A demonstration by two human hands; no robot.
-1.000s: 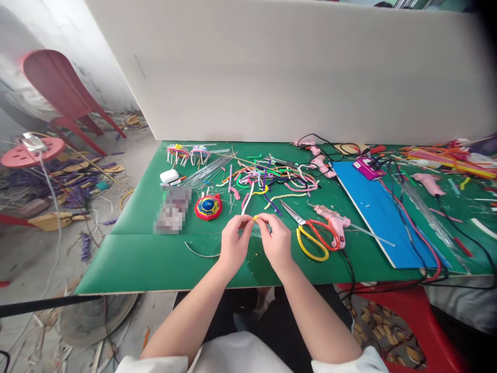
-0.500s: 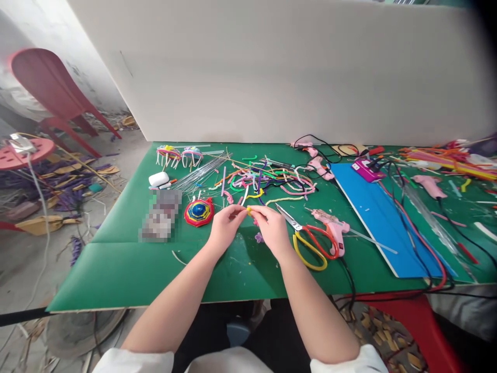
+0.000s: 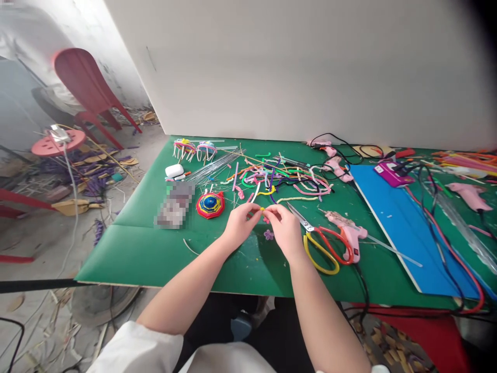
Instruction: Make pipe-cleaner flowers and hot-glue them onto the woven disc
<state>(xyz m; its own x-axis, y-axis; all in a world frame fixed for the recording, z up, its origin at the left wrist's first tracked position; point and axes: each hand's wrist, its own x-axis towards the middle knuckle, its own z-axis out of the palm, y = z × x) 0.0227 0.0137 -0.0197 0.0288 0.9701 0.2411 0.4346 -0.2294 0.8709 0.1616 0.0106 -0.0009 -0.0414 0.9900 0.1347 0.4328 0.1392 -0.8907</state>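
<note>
Between the fingertips of my left hand and my right hand is a small yellow piece, perhaps bent pipe cleaner; most of it is hidden by the fingers. Both hands are pinched closed on it, just above the green table. Below them lies a small purple flower, with a pink one partly covered by my right hand. Scissors with one yellow and one red handle rest right of my right hand. A striped red, yellow and blue octagonal piece sits left of my left hand.
Tangled pipe cleaners lie beyond my hands. Pink glue guns, one beside the scissors, trail black cords. A blue board and a purple power strip are at right. A white case and two small umbrella-like pieces stand at left.
The view has swung left, so the table and its things appear shifted to the right. Both hands keep the yellow piece pinched between them, with little change in the fingers.
</note>
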